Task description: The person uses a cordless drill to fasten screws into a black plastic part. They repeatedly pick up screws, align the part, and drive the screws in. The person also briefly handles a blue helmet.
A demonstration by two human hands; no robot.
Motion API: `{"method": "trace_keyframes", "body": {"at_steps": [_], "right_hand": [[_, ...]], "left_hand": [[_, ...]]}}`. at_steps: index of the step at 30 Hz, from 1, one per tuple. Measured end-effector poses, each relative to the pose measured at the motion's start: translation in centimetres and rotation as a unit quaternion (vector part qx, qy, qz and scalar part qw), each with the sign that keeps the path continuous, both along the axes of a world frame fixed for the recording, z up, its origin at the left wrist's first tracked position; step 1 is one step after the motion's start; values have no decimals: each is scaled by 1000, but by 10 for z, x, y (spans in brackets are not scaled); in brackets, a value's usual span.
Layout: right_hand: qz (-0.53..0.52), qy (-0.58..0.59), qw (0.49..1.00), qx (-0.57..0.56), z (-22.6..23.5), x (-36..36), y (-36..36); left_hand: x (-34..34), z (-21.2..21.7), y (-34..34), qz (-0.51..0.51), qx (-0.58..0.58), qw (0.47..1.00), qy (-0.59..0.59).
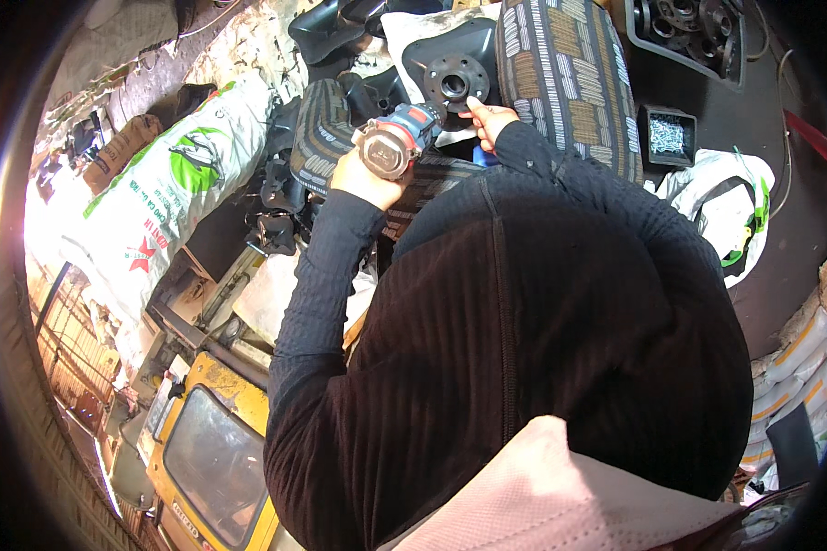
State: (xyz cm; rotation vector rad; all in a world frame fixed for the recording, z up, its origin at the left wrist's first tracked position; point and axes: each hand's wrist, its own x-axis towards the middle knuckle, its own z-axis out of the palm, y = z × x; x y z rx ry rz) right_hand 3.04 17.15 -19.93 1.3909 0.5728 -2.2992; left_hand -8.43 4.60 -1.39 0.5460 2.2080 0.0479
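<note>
My left hand (366, 182) is wrapped round a blue cordless drill (412, 121), whose round grey end faces up toward me. The drill's front points at a black plastic part with a round flange (452, 81), which has a central hole and small holes around its rim. At the near edge of that flange is my right hand (492, 125), thumb and finger pinched together. Whatever sits between those fingertips is too small to make out. A patterned cushion (326, 129) lies under and beside the drill.
A larger patterned cushion (570, 78) stands right of the flange. Further right are a small tray of screws (668, 138), a grey crate of black round parts (685, 37) and a white bag (721, 197). Left lies a white-green sack (175, 184); more black parts (326, 32) are piled behind.
</note>
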Motion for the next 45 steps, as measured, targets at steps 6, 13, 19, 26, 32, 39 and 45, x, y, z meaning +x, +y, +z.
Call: {"method": "trace_keyframes", "body": {"at_steps": [6,13,19,26,32,39,45], "right_hand": [[18,-21,999,-18,3,-2,0],[26,-16,999,16,6,-3,0],[36,38,999,-7,8,7,3],[236,327,796,452,28,37,28],[291,370,651,595,39,37,33],[319,384,613,612,44,32,33],[362,382,579,622,42,27,34]], "left_hand": [[1,-13,-3,-186,42,978,82],[4,-19,-2,-173,47,983,47],[21,-18,-17,7,127,987,95],[51,18,-46,-167,256,945,116],[68,39,-49,-104,285,947,102],[66,37,-51,-113,272,950,101],[66,41,-47,-85,281,953,78]]}}
